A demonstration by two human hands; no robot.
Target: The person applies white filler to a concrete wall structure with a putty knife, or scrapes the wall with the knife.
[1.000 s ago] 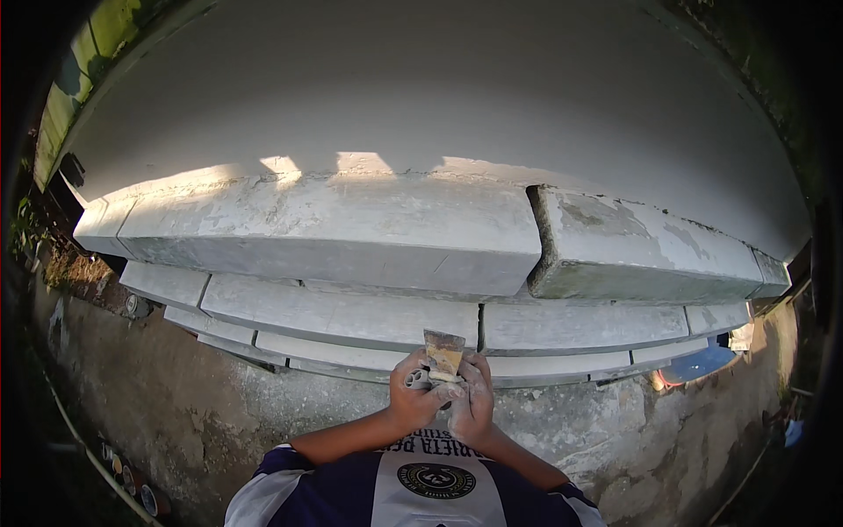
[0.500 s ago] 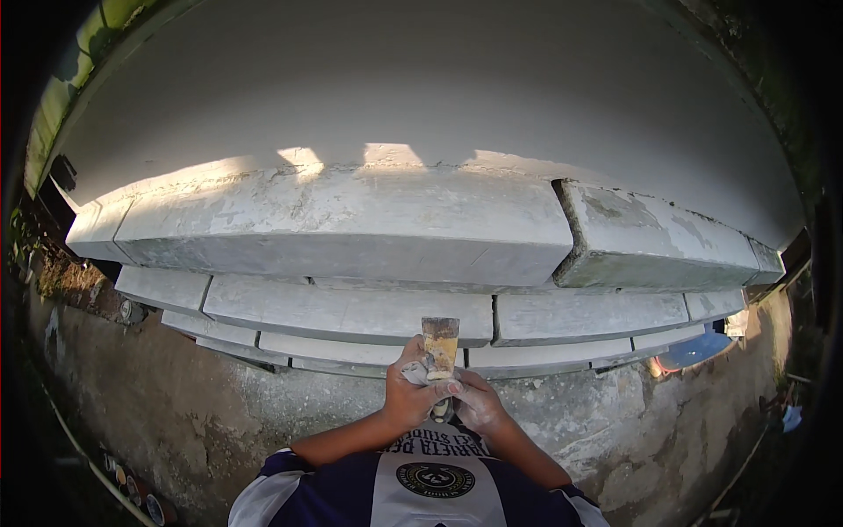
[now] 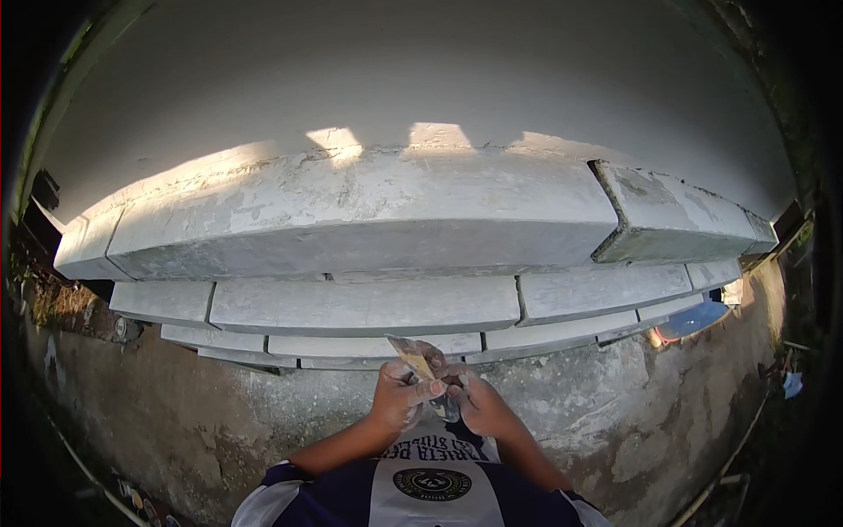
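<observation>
My left hand is closed round a scraper with a broad, stained metal blade, which leans up and to the left. My right hand has its fingers curled at the scraper's lower part, close against my left fingers. Both hands are coated with pale dust and are held at chest height, below the edges of the pale concrete slabs. The scraper's handle and whatever else lies between my fingers are largely hidden.
Long concrete steps or ledges, cracked at the joints, run across ahead under a plain wall. Below is a weathered concrete floor. A blue basin is at the right, a small grey container at the left, bamboo poles at the edges.
The scraper blade has tipped from upright to leaning left, and my right hand has shifted around its lower part. The slabs sit higher in the view.
</observation>
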